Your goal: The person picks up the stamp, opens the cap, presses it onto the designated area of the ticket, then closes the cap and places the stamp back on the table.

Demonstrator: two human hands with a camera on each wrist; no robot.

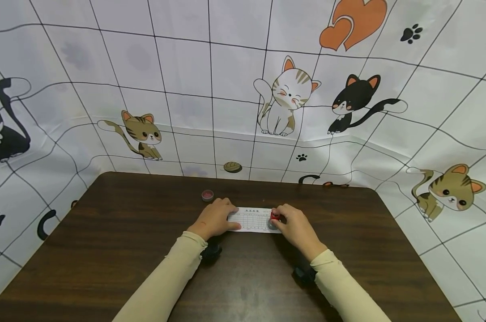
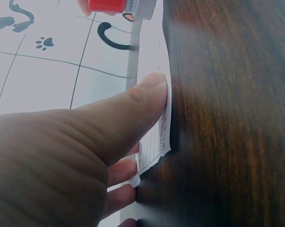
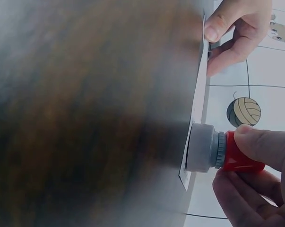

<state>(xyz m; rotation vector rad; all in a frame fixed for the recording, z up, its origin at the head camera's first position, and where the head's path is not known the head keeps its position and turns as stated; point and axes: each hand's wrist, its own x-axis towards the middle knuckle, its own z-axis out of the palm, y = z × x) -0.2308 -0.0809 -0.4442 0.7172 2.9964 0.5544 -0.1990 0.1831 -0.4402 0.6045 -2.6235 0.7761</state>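
Note:
A printed paper slip (image 1: 251,220) with a ruled grid lies on the brown table. My left hand (image 1: 215,219) presses down its left end, the thumb (image 2: 133,101) laid across the near edge and the other fingers at the far side. At the slip's right end, my right hand (image 1: 297,226) pinches the red handle of a stamp (image 3: 244,153) between thumb and fingers. The stamp's round grey base (image 3: 201,147) stands upright against the paper, its face hidden. In the left wrist view only part of the red handle (image 2: 107,4) shows, at the top.
A small round tin with a red inside, like an ink pad (image 1: 207,195), sits beyond my left hand. Dark wrist devices (image 1: 211,252) hang under both wrists. Behind the wooden table (image 1: 146,201) rises a white sheet (image 1: 186,107) printed with cats and grid lines.

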